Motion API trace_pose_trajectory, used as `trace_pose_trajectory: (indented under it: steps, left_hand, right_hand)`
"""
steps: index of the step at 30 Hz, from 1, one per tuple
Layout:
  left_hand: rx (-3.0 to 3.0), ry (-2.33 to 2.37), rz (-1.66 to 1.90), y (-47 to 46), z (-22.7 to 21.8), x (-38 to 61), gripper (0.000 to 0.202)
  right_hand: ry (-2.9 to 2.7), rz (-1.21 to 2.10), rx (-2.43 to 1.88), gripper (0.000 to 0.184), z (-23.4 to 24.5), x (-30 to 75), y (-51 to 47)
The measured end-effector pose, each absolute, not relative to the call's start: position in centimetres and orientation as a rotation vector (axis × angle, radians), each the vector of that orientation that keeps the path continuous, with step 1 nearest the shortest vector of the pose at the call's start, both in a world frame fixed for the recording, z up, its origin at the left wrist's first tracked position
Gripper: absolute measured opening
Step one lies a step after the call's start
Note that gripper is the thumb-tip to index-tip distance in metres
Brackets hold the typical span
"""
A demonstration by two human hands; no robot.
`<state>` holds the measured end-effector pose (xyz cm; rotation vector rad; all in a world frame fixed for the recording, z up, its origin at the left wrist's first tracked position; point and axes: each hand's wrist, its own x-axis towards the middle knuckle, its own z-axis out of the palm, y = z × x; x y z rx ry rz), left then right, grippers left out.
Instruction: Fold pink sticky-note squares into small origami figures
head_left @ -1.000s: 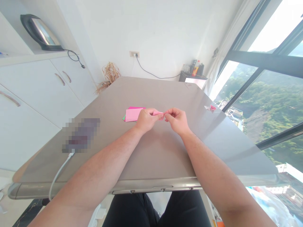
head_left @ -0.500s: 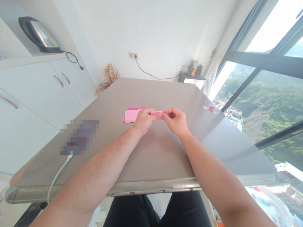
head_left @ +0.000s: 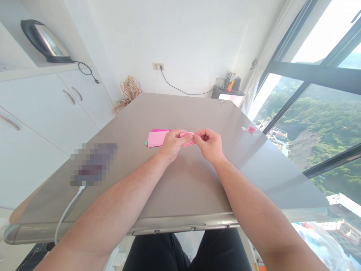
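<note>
A folded strip of pink paper (head_left: 189, 143) is held between both hands above the middle of the table. My left hand (head_left: 174, 145) is closed on its left part, the thumb lying over the paper. With thumb and forefinger, my right hand (head_left: 209, 143) pinches the strip's right end. Just left of the left hand lies a small stack of coloured paper (head_left: 158, 139), light pink on top, with magenta and green edges showing beneath. The left hand covers the stack's right end.
A blurred-out flat device (head_left: 94, 164) with a white cable (head_left: 69, 207) lies at the table's left. Pink and white scraps (head_left: 249, 129) sit near the right edge. The grey table (head_left: 191, 188) ends close in front of my body, and a window (head_left: 318, 105) stands at right.
Both hands keep nearly the same place and grip. A little more of the pink strip's lower part shows between them. The view has shifted slightly.
</note>
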<state>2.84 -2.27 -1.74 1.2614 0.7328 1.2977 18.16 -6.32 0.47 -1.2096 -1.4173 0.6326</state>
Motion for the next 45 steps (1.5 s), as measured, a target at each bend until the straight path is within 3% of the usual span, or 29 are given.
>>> trace_pose_trajectory:
  steps: [7,20,34,45]
  left_hand:
    - [1.278,0.729,1.321,-2.19,-1.66,2.71,0.024]
    - [1.449,0.841,1.316,-2.59,-1.44,2.76,0.034]
    - [1.488,0.905,1.357,-2.60,-1.30,2.86,0.023]
    - [1.477,0.895,1.332,-2.86,-0.87,2.85,0.025]
  right_hand:
    - [-1.405,0.640,-1.207,0.015,0.40,18.22,-6.33]
    - [-1.496,0.390,-1.234,0.009,0.08,18.22,-6.11]
    - [-1.632,0.343,-1.290,0.011,0.09,18.50,-5.93]
    - [-1.700,0.394,-1.294,0.012,0.26,18.72,-5.88]
